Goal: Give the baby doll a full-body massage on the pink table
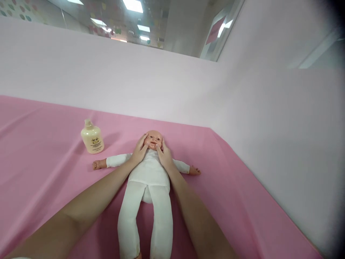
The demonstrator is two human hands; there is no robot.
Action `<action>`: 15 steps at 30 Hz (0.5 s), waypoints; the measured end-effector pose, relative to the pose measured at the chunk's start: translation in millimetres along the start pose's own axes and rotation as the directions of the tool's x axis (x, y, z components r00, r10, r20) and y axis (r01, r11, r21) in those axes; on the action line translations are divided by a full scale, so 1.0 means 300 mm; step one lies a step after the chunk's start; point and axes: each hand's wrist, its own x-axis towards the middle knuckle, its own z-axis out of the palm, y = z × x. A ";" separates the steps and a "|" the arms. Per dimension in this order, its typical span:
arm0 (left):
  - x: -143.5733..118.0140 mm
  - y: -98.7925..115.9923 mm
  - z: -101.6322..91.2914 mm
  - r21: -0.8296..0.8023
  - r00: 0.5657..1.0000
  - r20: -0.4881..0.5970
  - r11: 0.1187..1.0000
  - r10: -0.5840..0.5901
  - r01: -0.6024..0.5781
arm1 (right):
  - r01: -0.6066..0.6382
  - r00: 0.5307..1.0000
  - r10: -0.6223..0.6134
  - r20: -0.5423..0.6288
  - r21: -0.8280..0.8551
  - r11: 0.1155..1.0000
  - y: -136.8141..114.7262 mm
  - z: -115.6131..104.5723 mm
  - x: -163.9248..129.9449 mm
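The baby doll [149,172] lies on its back near the middle of the desk [40,151], head toward the far edge, arms spread out to both sides, legs toward the near edge. It wears a white body suit. The left hand [139,150] is open and flat on the doll's cheek at one side of the face; the right hand [164,154] is the same at the other side, w/ thumbs close to the mouth. So both grips are released, only pressing softly, not grasping anything. My guess: the face massage is in progress; body, arms and legs look not yet treated. The lotion bottle [92,137] stands upright left of the doll, near its arm, approx. toward the far edge, cap on. Pink cloth covers the desk.
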 end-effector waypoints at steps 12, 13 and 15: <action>0.051 0.027 -0.002 -0.122 0.961 -0.021 0.955 -0.276 0.271 | 0.198 0.976 -0.205 0.065 0.109 0.974 0.009 -0.003 -0.004; 0.051 0.027 -0.001 -0.100 0.968 -0.011 0.963 -0.251 0.249 | 0.186 0.979 -0.194 0.065 0.108 0.977 0.008 -0.005 -0.003; 0.045 0.024 -0.001 -0.042 0.987 0.015 0.986 -0.159 0.159 | 0.136 0.988 -0.142 0.058 0.107 0.985 0.010 -0.005 -0.001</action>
